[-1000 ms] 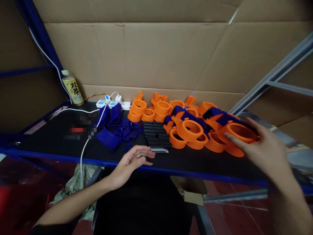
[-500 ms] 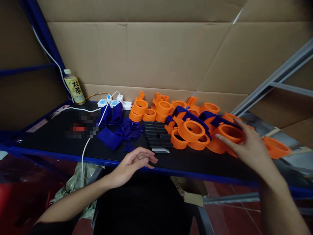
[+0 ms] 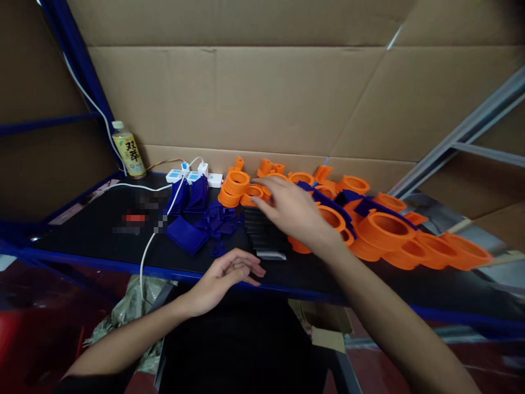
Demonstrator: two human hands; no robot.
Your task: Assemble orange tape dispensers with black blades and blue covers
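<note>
My right hand [image 3: 287, 207] reaches over the middle of the worktop, thumb and fingers apart. Its fingertips are at a group of orange ring-shaped plastic parts [image 3: 235, 189] stacked at the back; whether they touch is unclear. Beneath that hand lies a row of black ridged strips [image 3: 262, 235], partly covered by it. My left hand [image 3: 229, 278] hovers by the front edge, fingers loosely bent and holding nothing. Left of the strips are small dark blue plastic pieces [image 3: 219, 219] and a flat blue sheet piece [image 3: 186, 235]. More orange rings [image 3: 388, 232] are piled on the right.
A yellow-labelled bottle [image 3: 129, 150] stands at the back left. A white power strip [image 3: 215, 180] lies by the cardboard wall [image 3: 246, 98], and its white cable [image 3: 150, 249] runs over the front edge. Stacked blue plates [image 3: 197, 194] stand before it. Metal frame bars [image 3: 455, 134] rise at right.
My right hand has swung left from the orange rings on the right to the middle group, with nothing visible in it. My left hand has barely moved.
</note>
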